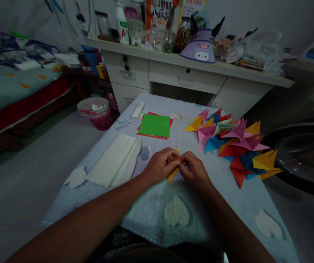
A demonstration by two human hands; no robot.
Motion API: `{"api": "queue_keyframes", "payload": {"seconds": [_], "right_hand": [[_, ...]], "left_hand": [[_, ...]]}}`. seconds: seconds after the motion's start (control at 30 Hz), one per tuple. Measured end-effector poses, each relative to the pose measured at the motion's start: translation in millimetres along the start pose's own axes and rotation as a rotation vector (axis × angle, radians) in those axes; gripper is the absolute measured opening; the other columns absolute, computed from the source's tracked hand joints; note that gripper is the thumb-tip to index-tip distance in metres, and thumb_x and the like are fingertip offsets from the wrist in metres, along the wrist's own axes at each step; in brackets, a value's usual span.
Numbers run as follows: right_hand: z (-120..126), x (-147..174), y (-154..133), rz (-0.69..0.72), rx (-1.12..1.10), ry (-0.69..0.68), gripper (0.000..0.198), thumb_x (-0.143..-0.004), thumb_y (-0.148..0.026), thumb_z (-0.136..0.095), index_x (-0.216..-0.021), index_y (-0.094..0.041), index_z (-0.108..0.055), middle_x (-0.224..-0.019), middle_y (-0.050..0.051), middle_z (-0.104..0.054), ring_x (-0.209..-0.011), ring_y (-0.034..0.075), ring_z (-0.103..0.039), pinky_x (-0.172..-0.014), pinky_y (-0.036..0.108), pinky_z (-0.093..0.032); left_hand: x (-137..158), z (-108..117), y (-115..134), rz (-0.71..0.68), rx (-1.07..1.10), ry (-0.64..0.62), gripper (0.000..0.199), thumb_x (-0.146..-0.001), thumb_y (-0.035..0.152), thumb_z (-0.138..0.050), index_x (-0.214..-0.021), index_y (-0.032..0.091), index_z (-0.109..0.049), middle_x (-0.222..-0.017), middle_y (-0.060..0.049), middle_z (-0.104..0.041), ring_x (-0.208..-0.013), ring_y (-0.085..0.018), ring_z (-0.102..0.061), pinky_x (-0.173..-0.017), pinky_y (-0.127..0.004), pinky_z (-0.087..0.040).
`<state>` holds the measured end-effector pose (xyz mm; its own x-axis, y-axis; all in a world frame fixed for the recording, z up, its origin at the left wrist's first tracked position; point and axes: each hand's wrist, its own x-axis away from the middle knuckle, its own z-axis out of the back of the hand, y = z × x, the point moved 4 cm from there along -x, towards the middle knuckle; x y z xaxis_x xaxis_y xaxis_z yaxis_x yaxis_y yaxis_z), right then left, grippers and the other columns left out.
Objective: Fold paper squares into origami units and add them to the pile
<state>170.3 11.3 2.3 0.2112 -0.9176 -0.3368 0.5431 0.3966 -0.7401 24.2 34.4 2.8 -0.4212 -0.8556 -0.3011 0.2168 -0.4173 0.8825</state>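
A small folded piece of yellow-orange origami paper point(172, 176) is pinched between my two hands above the cloth-covered table. My left hand point(161, 165) grips it from the left, thumb and fingers closed on it. From the right, my right hand point(194, 169) pinches it too, with its fingertips close to the left ones. My fingers hide the paper's middle. Beyond my hands lies a stack of square paper point(154, 125), green on top with red edges below. To the right is a heap of folded paper cranes point(232, 137) in pink, yellow, blue and red.
A cream paper packet point(111, 159) lies left of my hands, and a small white box point(138, 110) lies behind it. The table's cloth point(146, 219) has heart prints. Behind stands a cluttered white desk point(129, 69). A bin point(99, 114) is at left, a washing machine point(305, 160) at right.
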Motion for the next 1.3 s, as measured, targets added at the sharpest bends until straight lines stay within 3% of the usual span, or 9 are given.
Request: {"api": "queue_keyframes", "payload": {"seconds": [0.13, 0.3, 0.4, 0.53, 0.67, 0.9, 1.0, 1.07, 1.3], "right_hand": [[1.4, 0.6, 8.8, -0.085, -0.094, 0.024, 0.003, -0.083, -0.022, -0.058, -0.082, -0.020, -0.058, -0.075, -0.001, -0.053, -0.066, 0.013, -0.051, -0.060, 0.025, -0.042], [3.4, 1.5, 12.9, -0.139, -0.184, 0.036, 0.009, -0.084, -0.028, -0.058, -0.082, -0.020, -0.057, -0.070, -0.001, -0.053, -0.065, 0.013, -0.050, -0.060, 0.025, -0.042], [4.5, 1.1, 9.3, -0.118, -0.188, 0.046, 0.009, -0.083, -0.028, -0.058, -0.082, -0.020, -0.057, -0.070, -0.001, -0.054, -0.065, 0.013, -0.051, -0.059, 0.025, -0.043], [7.7, 0.5, 1.5, -0.046, -0.106, 0.093, 0.008, -0.081, -0.023, -0.060, -0.089, -0.021, -0.059, -0.079, 0.000, -0.056, -0.070, 0.014, -0.053, -0.064, 0.027, -0.045], [10.3, 0.9, -6.7, 0.078, -0.044, 0.102, 0.005, -0.085, -0.019, -0.058, -0.081, -0.021, -0.061, -0.080, 0.001, -0.055, -0.075, 0.015, -0.055, -0.068, 0.029, -0.045], [8.5, 0.8, -0.9, 0.055, -0.008, 0.081, 0.004, -0.085, -0.021, -0.057, -0.087, -0.022, -0.061, -0.083, 0.002, -0.056, -0.076, 0.016, -0.056, -0.070, 0.031, -0.047], [6.4, 1.2, 4.5, 0.010, 0.011, 0.054, 0.028, -0.078, -0.021, -0.062, -0.106, -0.022, -0.056, -0.091, 0.003, -0.057, -0.080, 0.017, -0.055, -0.073, 0.031, -0.048], [5.3, 1.5, 7.3, -0.014, 0.042, 0.027, 0.035, -0.075, -0.019, -0.064, -0.109, -0.022, -0.054, -0.094, 0.004, -0.056, -0.084, 0.018, -0.055, -0.076, 0.033, -0.049], [-3.6, 1.3, 14.8, 0.022, 0.269, -0.068, 0.008, -0.078, -0.019, -0.065, -0.084, -0.020, -0.060, -0.088, 0.005, -0.056, -0.087, 0.022, -0.052, -0.079, 0.039, -0.042]], "left_hand": [[0.3, -1.6, -6.4, 0.083, 0.003, 0.008, 0.034, -0.077, 0.018, -0.064, -0.110, 0.021, -0.055, -0.097, 0.000, -0.063, -0.057, -0.007, -0.049, -0.057, -0.021, -0.041], [-1.8, 1.2, -5.6, 0.054, -0.106, 0.018, 0.020, -0.075, 0.014, -0.063, -0.095, 0.019, -0.061, -0.089, 0.000, -0.063, -0.068, -0.011, -0.054, -0.063, -0.024, -0.044], [-2.9, 1.6, -4.3, 0.014, -0.130, -0.010, 0.009, -0.079, 0.014, -0.059, -0.085, 0.018, -0.064, -0.083, -0.001, -0.061, -0.074, -0.013, -0.056, -0.066, -0.025, -0.044], [-3.3, 0.8, -5.6, 0.007, -0.134, -0.025, 0.010, -0.080, 0.012, -0.058, -0.082, 0.018, -0.066, -0.082, -0.001, -0.061, -0.076, -0.014, -0.057, -0.067, -0.024, -0.044], [-3.1, -0.9, -6.4, -0.001, -0.143, -0.040, 0.011, -0.079, 0.011, -0.057, -0.082, 0.018, -0.066, -0.081, -0.001, -0.061, -0.076, -0.014, -0.057, -0.066, -0.024, -0.044], [-2.8, 2.1, -9.4, 0.010, -0.188, 0.009, 0.033, -0.069, 0.000, -0.048, -0.093, 0.018, -0.062, -0.089, -0.001, -0.061, -0.073, -0.012, -0.056, -0.068, -0.025, -0.044], [-2.6, 7.0, -10.9, 0.037, -0.208, 0.046, 0.039, -0.064, 0.000, -0.046, -0.095, 0.017, -0.061, -0.093, -0.002, -0.060, -0.070, -0.012, -0.053, -0.068, -0.026, -0.044], [-2.2, 10.0, -11.5, 0.048, -0.215, 0.061, 0.041, -0.062, 0.000, -0.046, -0.096, 0.018, -0.060, -0.094, -0.002, -0.060, -0.070, -0.012, -0.053, -0.069, -0.027, -0.044], [-0.5, 6.5, -17.8, 0.057, -0.288, -0.030, 0.037, -0.061, 0.003, -0.052, -0.094, 0.019, -0.058, -0.097, -0.004, -0.060, -0.092, -0.020, -0.055, -0.083, -0.035, -0.047]]}}
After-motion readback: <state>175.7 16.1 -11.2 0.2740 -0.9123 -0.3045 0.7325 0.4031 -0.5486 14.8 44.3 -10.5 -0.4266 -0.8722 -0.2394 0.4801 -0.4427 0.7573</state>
